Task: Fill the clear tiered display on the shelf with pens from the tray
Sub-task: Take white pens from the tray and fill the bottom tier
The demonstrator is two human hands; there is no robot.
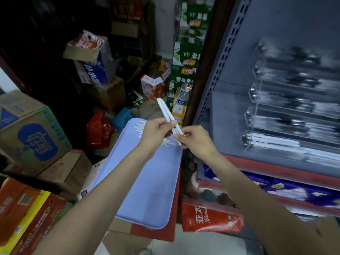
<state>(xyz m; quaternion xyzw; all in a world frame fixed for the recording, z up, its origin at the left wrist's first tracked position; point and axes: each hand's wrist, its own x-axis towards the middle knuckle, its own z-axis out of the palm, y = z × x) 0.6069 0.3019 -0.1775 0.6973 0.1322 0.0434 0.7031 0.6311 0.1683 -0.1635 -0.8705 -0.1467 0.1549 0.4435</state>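
Over the blue tray [147, 190], a few white pens [166, 113] pinched mid-barrel by the left hand [156, 131], lower ends pinched by the right hand [193, 138]; probably light, stiff, smooth, prone to slip, so best gripped mid-barrel before the clear tiered display [287, 100].

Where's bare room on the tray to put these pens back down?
The near stretch of the blue tray, from below the hands to its near rim, lies bare. The far end is crowded: loose white pens lie there beneath the left hand and right hand, which both grip the held pens.
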